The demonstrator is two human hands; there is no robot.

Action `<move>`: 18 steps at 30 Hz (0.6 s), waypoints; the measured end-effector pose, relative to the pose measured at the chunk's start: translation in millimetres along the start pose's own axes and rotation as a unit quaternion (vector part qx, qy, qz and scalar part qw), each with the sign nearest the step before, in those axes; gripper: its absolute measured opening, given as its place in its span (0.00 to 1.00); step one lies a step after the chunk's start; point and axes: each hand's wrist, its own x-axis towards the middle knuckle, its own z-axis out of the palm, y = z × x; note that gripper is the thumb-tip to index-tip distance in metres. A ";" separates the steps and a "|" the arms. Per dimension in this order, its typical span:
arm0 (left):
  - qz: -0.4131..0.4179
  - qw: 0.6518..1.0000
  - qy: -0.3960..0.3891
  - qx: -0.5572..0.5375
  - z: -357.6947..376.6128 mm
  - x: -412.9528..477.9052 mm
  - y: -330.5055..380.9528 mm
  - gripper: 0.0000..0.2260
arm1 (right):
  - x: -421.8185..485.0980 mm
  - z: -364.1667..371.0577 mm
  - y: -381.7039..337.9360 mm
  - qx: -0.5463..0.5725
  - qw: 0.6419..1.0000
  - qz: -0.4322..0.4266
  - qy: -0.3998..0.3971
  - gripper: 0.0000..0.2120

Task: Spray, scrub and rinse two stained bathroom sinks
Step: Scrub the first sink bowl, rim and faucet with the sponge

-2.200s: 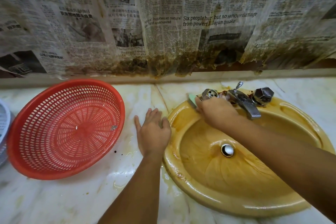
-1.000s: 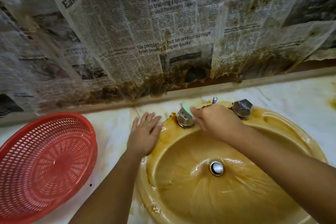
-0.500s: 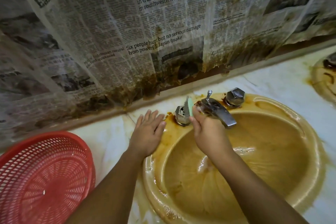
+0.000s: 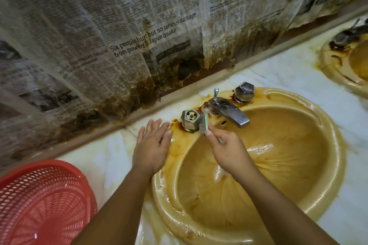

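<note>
A brown-stained, wet yellow sink (image 4: 310, 183) fills the middle and right. At its back stand a metal tap spout (image 4: 232, 112), a left knob (image 4: 190, 119) and a right knob (image 4: 244, 92). My right hand (image 4: 227, 150) pinches a green scrub sponge (image 4: 204, 124) held on edge between the left knob and the spout base. My left hand (image 4: 152, 145) lies flat with spread fingers on the counter and sink rim, left of the left knob. Part of a second stained sink (image 4: 346, 61) with its dark tap shows at the far right.
A red plastic basket (image 4: 43, 203) sits on the marble counter (image 4: 278, 74) at lower left. Stained, wet newspaper (image 4: 129, 32) covers the wall behind the sinks. Brown water pools along the near sink's rim.
My right hand has turned the sponge from flat over the tap to upright beside the left knob. The view has shifted right, showing the second sink. My left hand stays flat.
</note>
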 end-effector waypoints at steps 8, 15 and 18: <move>-0.002 1.000 -0.006 0.002 -2.8 -1.9 3.3 0.27 | -9.7 7.4 -16.7 0.078 0.997 0.008 0.020 0.19; -0.003 1.000 -0.016 -0.012 -6.7 -3.4 3.6 0.23 | 21.9 16.7 -65.3 -0.170 0.981 -0.087 -0.026 0.20; -0.001 1.000 -0.007 -0.010 -4.9 -3.7 0.4 0.23 | 21.1 -5.6 -59.6 -0.203 0.975 -0.093 -0.014 0.19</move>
